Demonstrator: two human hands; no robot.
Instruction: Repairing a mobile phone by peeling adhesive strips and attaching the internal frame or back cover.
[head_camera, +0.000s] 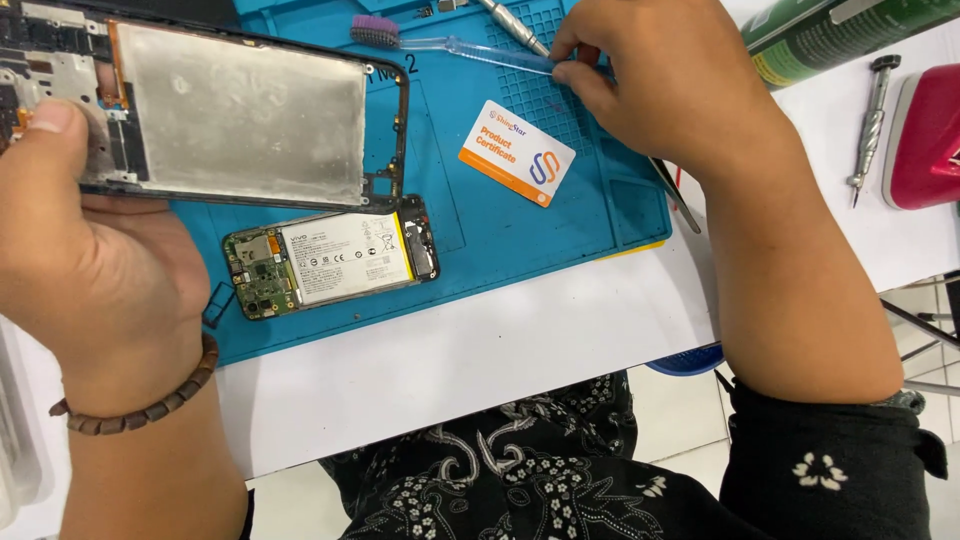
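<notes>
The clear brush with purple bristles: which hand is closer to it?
Right. The right hand pinches the brush handle; the left hand holds the phone frame, apart from it.

Blue mat (480, 230), orange-and-white card (517, 153), purple-bristled brush (440, 42), red case (925, 135), black floral-patterned clothing (530, 470).

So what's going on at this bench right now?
A person is working on a taken-apart phone over a blue mat. The left hand holds the empty phone frame up, thumb on its edge. The right hand pinches the handle of a clear brush lying on the mat. A battery with circuit boards and an orange-and-white card lie between them.
</notes>
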